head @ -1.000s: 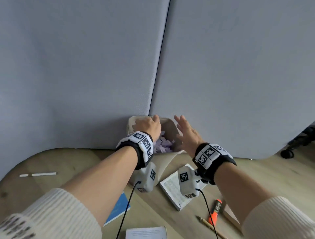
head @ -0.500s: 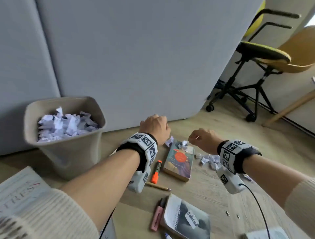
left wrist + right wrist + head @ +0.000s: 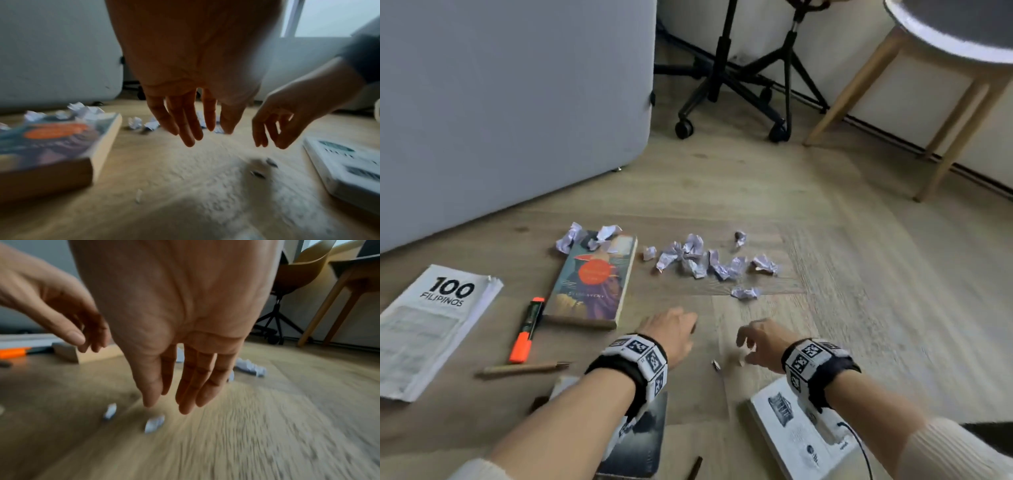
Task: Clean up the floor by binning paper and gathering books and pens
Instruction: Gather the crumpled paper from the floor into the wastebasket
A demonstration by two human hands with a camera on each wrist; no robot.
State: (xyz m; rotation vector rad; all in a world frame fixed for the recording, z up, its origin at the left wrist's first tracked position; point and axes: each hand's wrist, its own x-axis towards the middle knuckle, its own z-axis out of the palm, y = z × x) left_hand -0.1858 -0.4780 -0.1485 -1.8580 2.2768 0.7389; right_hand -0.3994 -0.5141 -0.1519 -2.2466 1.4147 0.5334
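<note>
Several crumpled paper balls (image 3: 698,257) lie scattered on the wooden floor, some on the top end of a teal book with an orange disc (image 3: 592,277). Both hands hover just above the floor, short of the papers. My left hand (image 3: 674,329) hangs with relaxed straight fingers (image 3: 191,129) and holds nothing. My right hand (image 3: 756,342) is also empty, its fingers (image 3: 191,386) extended downward over small paper scraps (image 3: 154,423). An orange highlighter (image 3: 525,332) and a wooden pencil (image 3: 524,369) lie left of my left wrist.
A white "100 Filipinos" booklet (image 3: 431,322) lies far left. A dark book (image 3: 643,435) sits under my left forearm, a white book (image 3: 794,428) under my right. A grey partition (image 3: 510,96), an office chair base (image 3: 736,92) and wooden table legs (image 3: 945,137) stand behind.
My view swung from the paper-filled bin rightward and down to the floor litter. Both hands came down from the bin and now hover open near the floor before the papers.
</note>
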